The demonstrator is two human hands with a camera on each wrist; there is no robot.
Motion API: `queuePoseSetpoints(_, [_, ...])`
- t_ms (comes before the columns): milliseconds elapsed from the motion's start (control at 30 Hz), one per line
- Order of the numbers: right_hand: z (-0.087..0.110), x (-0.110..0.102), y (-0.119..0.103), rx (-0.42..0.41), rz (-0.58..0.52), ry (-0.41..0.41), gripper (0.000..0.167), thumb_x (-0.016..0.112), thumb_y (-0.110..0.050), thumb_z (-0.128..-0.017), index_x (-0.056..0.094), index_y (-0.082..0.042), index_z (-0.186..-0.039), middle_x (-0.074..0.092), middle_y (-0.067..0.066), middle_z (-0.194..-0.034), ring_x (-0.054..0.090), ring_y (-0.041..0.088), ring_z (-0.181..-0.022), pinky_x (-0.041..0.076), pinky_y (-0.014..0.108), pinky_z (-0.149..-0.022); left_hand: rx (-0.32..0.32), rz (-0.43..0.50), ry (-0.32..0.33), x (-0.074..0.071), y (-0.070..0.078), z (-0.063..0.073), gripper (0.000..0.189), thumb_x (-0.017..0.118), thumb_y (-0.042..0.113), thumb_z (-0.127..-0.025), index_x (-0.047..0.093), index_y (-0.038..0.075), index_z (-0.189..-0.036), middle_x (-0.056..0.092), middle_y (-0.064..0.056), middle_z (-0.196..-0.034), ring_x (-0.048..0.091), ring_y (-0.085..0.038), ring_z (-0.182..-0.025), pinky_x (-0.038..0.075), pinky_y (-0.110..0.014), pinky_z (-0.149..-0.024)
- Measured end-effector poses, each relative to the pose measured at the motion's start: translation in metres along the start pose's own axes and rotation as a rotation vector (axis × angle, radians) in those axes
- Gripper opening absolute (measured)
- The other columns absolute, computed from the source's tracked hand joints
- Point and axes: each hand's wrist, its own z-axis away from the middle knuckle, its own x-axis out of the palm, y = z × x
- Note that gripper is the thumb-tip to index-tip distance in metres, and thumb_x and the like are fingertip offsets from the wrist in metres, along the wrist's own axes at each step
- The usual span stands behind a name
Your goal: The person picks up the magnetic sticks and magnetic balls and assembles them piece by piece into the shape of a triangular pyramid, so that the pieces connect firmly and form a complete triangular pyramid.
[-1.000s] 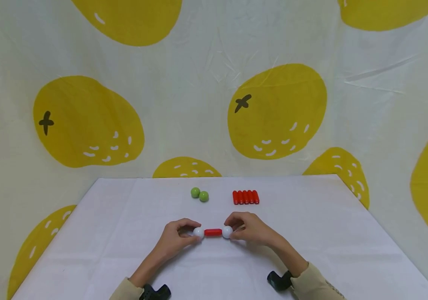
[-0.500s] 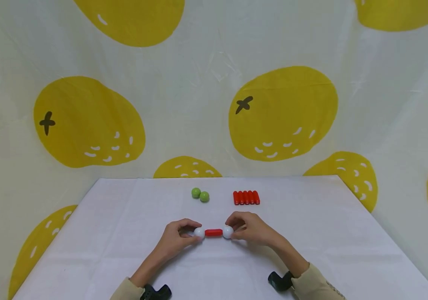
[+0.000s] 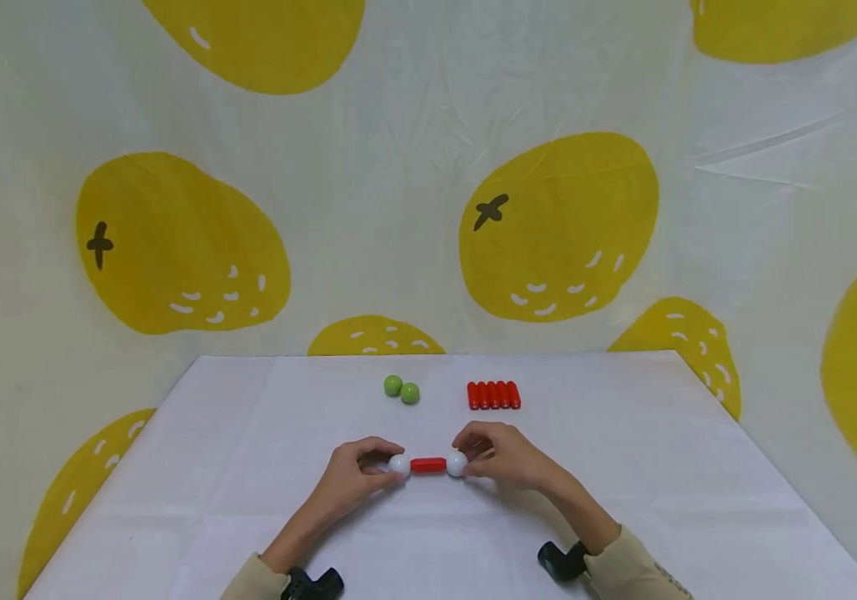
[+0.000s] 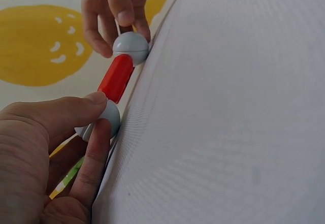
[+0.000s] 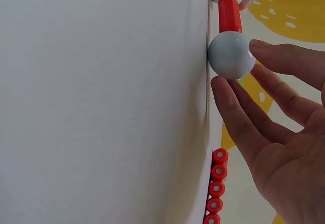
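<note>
A short red rod (image 3: 428, 465) lies between two white balls on the white table, its ends meeting both, so the three form a straight piece. The person's left hand (image 3: 348, 477) pinches the left white ball (image 3: 400, 466) between thumb and fingers; part of that ball is hidden behind the fingertips in the left wrist view. At the other end the right hand (image 3: 509, 457) holds the right white ball (image 3: 456, 464) by its outer side. In the right wrist view, thumb and forefinger touch this ball (image 5: 231, 55), while the other fingers sit behind it.
Farther back on the white table (image 3: 263, 417), two green balls (image 3: 409, 393) sit close together. To their right, several red rods (image 3: 493, 395) lie side by side in a row. A curtain (image 3: 376, 208) with large yellow fruit prints hangs behind the table.
</note>
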Motion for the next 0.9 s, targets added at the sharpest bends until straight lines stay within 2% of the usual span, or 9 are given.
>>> queuePoseSetpoints(267, [0.002,-0.018,0.002,-0.029,-0.015,0.046,0.028,0.074,-0.009,-0.093,0.067,-0.002,-0.119,0.071,0.015,-0.117,0.069,0.028,-0.107,0.059,0.027,-0.089,0.003,0.023,-0.006,-0.001,0.000,0.000,0.030,0.084,0.023,-0.086,0.077,0.020,-0.115,0.073,0.001,-0.116,0.063,-0.013,-0.102,0.057,-0.019,-0.079])
queuePoseSetpoints(533, [-0.001,-0.054,0.006,-0.015,0.071,0.127,0.026,0.073,-0.007,-0.093,0.068,-0.002,-0.118,0.072,0.018,-0.115,0.068,0.024,-0.103,0.058,0.026,-0.088,-0.010,0.020,-0.021,-0.001,0.000,0.000,0.031,0.084,0.024,-0.086,0.077,0.022,-0.115,0.072,0.003,-0.117,0.063,-0.013,-0.103,0.057,-0.019,-0.080])
queuePoseSetpoints(733, [-0.008,-0.079,0.011,-0.002,0.126,0.183,0.026,0.072,-0.007,-0.093,0.068,0.000,-0.118,0.072,0.018,-0.115,0.066,0.024,-0.101,0.057,0.030,-0.089,-0.008,0.016,-0.018,-0.001,0.000,0.000,0.030,0.084,0.025,-0.086,0.077,0.023,-0.115,0.072,0.004,-0.116,0.063,-0.013,-0.102,0.057,-0.019,-0.079])
queuePoseSetpoints(900, [-0.017,-0.095,0.024,0.029,0.151,0.198,0.029,0.069,-0.007,-0.094,0.068,0.001,-0.121,0.071,0.021,-0.117,0.066,0.027,-0.102,0.058,0.033,-0.087,-0.006,0.011,-0.020,-0.001,0.000,0.000,0.030,0.084,0.025,-0.086,0.077,0.022,-0.115,0.072,0.003,-0.116,0.062,-0.013,-0.100,0.057,-0.019,-0.078])
